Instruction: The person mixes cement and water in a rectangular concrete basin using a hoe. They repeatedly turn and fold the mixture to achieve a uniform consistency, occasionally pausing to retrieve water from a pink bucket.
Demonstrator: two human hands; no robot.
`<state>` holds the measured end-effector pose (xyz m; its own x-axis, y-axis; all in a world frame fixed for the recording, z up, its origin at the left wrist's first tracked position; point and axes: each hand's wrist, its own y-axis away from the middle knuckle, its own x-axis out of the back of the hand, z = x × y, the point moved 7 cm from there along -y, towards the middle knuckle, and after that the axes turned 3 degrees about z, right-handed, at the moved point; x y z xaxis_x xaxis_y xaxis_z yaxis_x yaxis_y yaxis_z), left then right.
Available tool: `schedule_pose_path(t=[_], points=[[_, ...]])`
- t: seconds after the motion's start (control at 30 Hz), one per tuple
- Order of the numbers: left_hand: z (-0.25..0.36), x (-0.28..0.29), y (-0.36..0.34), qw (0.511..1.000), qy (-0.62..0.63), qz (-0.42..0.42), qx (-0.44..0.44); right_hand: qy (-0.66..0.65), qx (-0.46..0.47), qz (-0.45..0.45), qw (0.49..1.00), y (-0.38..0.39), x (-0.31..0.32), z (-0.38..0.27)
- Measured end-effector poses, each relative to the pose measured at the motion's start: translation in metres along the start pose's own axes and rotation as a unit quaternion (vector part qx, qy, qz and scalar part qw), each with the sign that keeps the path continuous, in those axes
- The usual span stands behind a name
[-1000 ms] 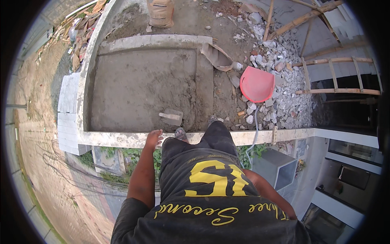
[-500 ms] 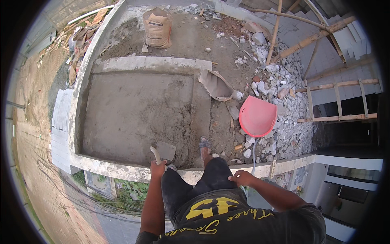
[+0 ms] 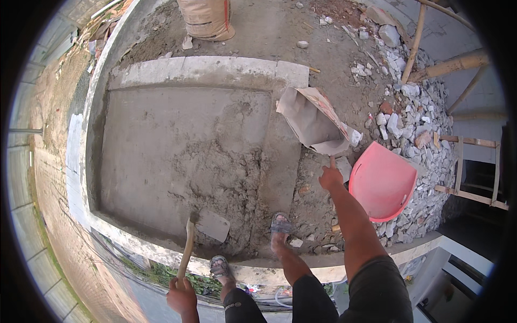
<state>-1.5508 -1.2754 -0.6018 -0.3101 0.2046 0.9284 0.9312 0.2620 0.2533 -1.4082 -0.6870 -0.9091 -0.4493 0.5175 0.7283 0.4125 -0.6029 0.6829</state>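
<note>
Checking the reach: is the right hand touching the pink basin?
Apart. The head view shows the right hand with rubble-strewn ground between it and the pink basin.

Cement sack (image 3: pixel 206 19) stands up top, a torn paper bag (image 3: pixel 315 121) lies flat beside a red plastic basin (image 3: pixel 383 182), rubble pile (image 3: pixel 414 118) on the right, wooden poles (image 3: pixel 447 64) leaning there.

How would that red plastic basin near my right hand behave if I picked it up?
The red basin looks thin-walled and empty, so probably light and a bit flexible. It lies tilted on loose rubble, so a push from the right hand would likely rock or slide it.
</note>
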Motion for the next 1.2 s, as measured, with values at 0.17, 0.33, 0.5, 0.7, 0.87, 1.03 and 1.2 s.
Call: schedule_pose_path(t=[0.17,0.33,0.5,0.7,0.87,1.03,1.2], points=[[0.039,-0.016,-0.001,0.997,-0.001,0.015,-0.077,0.066,-0.064,0.158,0.983,-0.087,-0.027,0.042],[0.054,-0.012,0.012,0.995,0.002,0.016,-0.098,-0.114,-0.074,0.251,0.958,-0.113,0.021,0.063],[0.062,-0.019,0.019,0.993,0.014,-0.019,-0.113,-0.321,-0.128,0.376,0.859,-0.150,0.147,0.184],[0.055,-0.034,0.044,0.993,0.030,-0.044,-0.102,-0.395,0.024,0.505,0.767,-0.128,0.266,0.243],[0.061,-0.050,0.077,0.982,0.073,-0.113,-0.131,-0.218,-0.159,0.530,0.804,-0.046,0.199,0.186],[0.009,-0.093,0.145,0.955,0.163,-0.225,-0.097,-0.435,-0.101,0.215,0.868,0.038,-0.022,-0.023],[-0.048,-0.175,0.204,0.862,0.261,-0.420,-0.109,-0.364,0.099,-0.290,0.880,0.250,-0.218,-0.309]])
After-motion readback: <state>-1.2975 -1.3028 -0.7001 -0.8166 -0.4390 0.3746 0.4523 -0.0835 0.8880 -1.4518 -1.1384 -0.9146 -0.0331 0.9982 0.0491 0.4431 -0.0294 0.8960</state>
